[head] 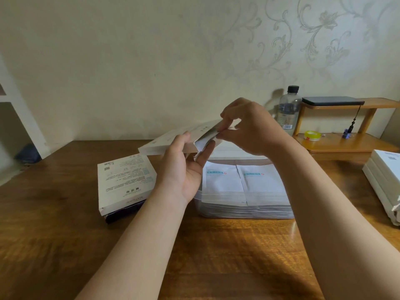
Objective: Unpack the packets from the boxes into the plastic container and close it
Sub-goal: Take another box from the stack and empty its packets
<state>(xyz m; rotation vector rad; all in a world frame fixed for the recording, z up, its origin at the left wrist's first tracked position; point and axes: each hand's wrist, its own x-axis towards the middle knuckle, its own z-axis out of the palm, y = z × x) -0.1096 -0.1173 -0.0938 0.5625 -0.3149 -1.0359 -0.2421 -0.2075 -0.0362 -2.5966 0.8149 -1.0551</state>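
My left hand (186,169) grips a flat white box (171,141) from below, held tilted above the table. At the box's open right end my right hand (244,126) pinches the edge of the packets (205,140) sticking out of it. Under both hands stands the clear plastic container (244,211), stacked with white packets (242,180) that have teal labels; two lie side by side on top. No lid is on the container.
Another white box (123,180) lies on the wooden table (216,256) to the left, on something dark. More white boxes (383,180) are stacked at the right edge. A small wooden shelf (346,144) behind holds a bottle (289,111), a tape roll (312,135) and a dark flat device.
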